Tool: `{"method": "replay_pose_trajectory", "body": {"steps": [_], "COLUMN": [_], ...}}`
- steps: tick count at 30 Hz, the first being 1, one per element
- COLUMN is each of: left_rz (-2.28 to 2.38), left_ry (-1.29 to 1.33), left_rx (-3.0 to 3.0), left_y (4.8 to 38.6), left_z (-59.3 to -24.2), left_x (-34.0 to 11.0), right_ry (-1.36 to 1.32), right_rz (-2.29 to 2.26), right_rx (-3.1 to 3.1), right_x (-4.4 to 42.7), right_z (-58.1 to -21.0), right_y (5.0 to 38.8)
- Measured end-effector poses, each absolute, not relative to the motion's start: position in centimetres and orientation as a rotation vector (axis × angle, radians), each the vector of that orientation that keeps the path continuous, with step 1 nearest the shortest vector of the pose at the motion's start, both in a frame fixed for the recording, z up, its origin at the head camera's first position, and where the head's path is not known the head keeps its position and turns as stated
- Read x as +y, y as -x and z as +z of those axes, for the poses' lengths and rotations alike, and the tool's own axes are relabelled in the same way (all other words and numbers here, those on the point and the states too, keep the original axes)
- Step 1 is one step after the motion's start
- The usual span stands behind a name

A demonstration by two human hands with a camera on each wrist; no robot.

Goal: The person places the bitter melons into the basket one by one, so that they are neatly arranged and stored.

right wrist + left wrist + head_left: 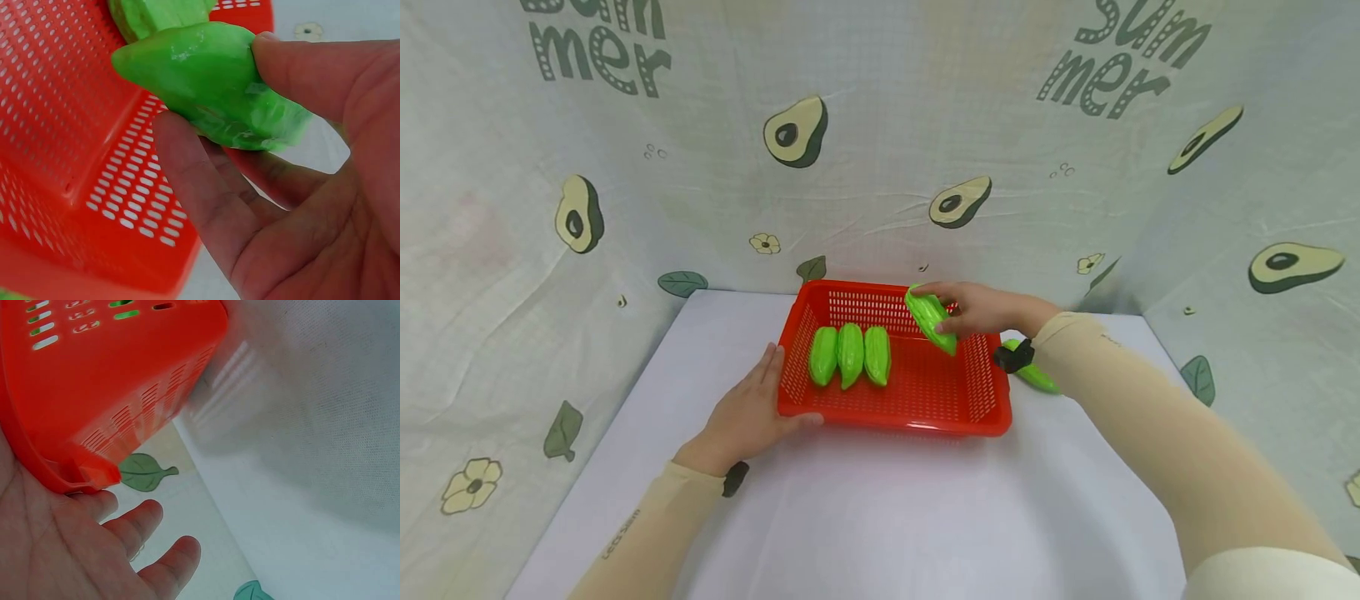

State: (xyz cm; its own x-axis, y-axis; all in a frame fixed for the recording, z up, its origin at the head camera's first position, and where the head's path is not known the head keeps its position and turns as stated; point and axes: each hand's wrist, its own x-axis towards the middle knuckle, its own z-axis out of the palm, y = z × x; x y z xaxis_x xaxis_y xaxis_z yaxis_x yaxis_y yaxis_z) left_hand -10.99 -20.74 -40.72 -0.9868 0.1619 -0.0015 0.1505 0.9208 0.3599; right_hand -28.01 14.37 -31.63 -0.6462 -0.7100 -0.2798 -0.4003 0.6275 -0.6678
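Note:
A red plastic basket (910, 423) with slotted walls stands on the table. Inside it, on the left, three ridged green bitter melons (850, 354) lie side by side. My right hand (981, 308) holds another bitter melon (200, 81) over the basket's right half, pinched between thumb and fingers. In the right wrist view its pointed end faces left, above the slotted wall. My left hand (745, 421) rests against the basket's left front corner, fingers extended along the side and thumb at the front rim. In the left wrist view the palm touches the rim (31, 456).
One more bitter melon (1036, 377) lies on the white table (880, 517) just right of the basket, partly hidden by the right wrist's black strap (1015, 356). A printed cloth (880, 192) hangs behind the table and at both sides.

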Motion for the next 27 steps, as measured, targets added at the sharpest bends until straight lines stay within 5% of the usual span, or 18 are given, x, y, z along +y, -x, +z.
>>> {"method": "replay_pose_trajectory", "body": {"steps": [27], "left_rz": [0.574], "left_ry": [-0.246], "left_rx": [3.06], "left_y": [11.2], "left_z": [-41.1], "left_x": [-20.9], "right_ry": [0.663], "right_rz": [-0.626], "right_rx": [2.348], "right_x": [10.4], "right_z": [-37.8], "right_y": [29.6]}}
